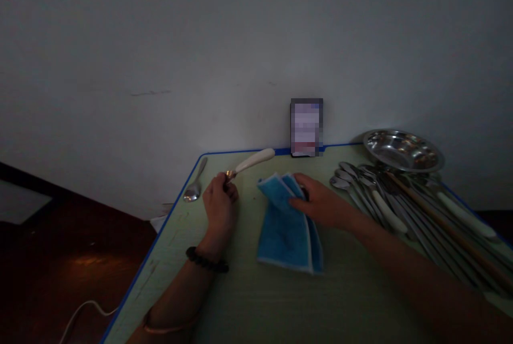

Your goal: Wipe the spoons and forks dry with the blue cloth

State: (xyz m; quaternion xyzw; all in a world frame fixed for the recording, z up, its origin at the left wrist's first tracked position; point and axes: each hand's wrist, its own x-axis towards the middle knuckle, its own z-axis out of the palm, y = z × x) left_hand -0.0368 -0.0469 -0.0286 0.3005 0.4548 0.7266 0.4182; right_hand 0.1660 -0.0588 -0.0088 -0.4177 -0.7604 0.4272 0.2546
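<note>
My left hand (219, 194) is closed on a utensil with a white handle (255, 159) and a gold collar. The handle slants up to the right, while the utensil's other end is hidden in my fingers, so its kind cannot be made out. To the right, my right hand (315, 200) pinches a folded blue cloth (284, 232) with white edging, which hangs down over the table. A small metal spoon (192, 190) lies left of my left hand, near the table's left edge.
Several spoons and long-handled utensils (385, 210) lie in a pile on the right of the pale green table (240, 301). Behind them rests a shiny metal bowl (403, 151). A phone (306, 127) leans on the wall at the back edge. A white cable (88, 305) runs below left.
</note>
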